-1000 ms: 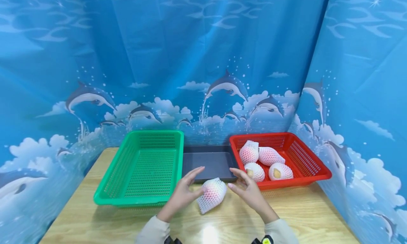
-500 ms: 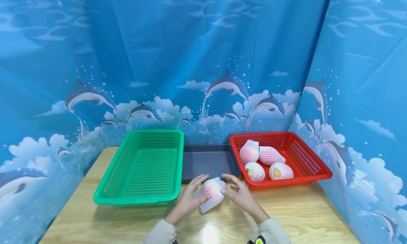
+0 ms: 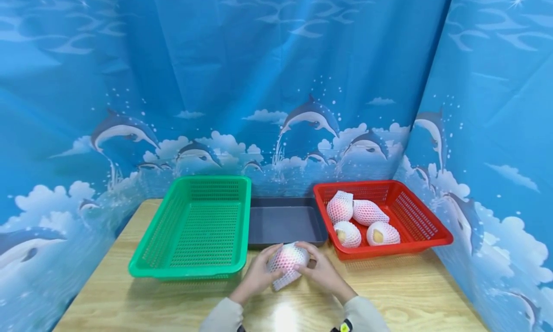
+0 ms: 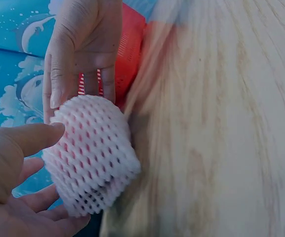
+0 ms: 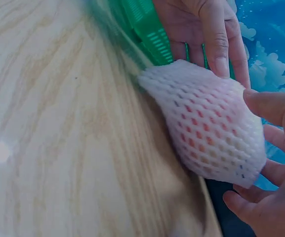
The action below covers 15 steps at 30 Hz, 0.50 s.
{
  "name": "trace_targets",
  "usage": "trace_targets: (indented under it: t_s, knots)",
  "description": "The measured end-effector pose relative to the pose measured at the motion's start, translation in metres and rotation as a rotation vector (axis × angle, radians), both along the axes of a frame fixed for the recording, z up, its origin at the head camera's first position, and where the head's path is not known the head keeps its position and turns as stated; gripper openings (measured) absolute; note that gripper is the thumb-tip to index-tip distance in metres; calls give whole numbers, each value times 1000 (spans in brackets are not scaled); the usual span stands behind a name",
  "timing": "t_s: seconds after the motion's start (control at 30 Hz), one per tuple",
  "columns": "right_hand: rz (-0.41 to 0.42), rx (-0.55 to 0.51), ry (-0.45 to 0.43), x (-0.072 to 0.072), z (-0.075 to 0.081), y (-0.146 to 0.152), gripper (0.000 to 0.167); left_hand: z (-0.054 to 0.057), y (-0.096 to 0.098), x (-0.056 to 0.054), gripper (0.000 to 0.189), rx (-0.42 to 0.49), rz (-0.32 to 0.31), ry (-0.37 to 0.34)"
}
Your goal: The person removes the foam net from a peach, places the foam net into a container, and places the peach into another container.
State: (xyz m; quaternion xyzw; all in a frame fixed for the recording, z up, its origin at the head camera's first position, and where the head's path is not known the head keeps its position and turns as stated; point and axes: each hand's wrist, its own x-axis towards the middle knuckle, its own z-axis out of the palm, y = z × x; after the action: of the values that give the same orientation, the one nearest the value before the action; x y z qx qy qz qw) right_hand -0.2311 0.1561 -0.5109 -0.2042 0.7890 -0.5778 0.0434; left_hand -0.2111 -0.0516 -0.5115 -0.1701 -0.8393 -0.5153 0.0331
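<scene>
A pinkish-red fruit in a white foam net sleeve (image 3: 286, 261) sits on the wooden table, just in front of the dark tray. My left hand (image 3: 259, 273) holds its left side, thumb on the near face and fingers curving behind and below. From the right, my right hand (image 3: 321, 273) grips it the same way; its thumb lies on the net. In the left wrist view the netted fruit (image 4: 94, 153) shows the sleeve's open end towards the table. The right wrist view has the same foam sleeve (image 5: 206, 123) between both hands, its narrow end sticking out.
A green basket (image 3: 190, 274) stands on the left and a dark grey tray (image 3: 282, 224) at the middle back. On the right, a red basket (image 3: 414, 216) contains several net-sleeved fruits (image 3: 367, 212). A dolphin-print curtain (image 3: 276, 82) encloses the table (image 3: 173, 308).
Both hands have closed inward from either side of the netted fruit and now hold it. The fruit has stayed in nearly the same spot.
</scene>
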Motion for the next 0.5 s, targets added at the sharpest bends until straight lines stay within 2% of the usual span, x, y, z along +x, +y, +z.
trace_targets:
  t_s: [0.13,0.23,0.5]
  knots:
    - [5,-9,-15,-3,-7,-1,54,-5,1,-2,63,-1,13,-40]
    - [20,4,-5,-4,-9,-1,55,-9,1,-2,64,9,23,-45]
    - [85,55,-12,-6,-2,0,63,-13,0,-4,64,18,15,-50]
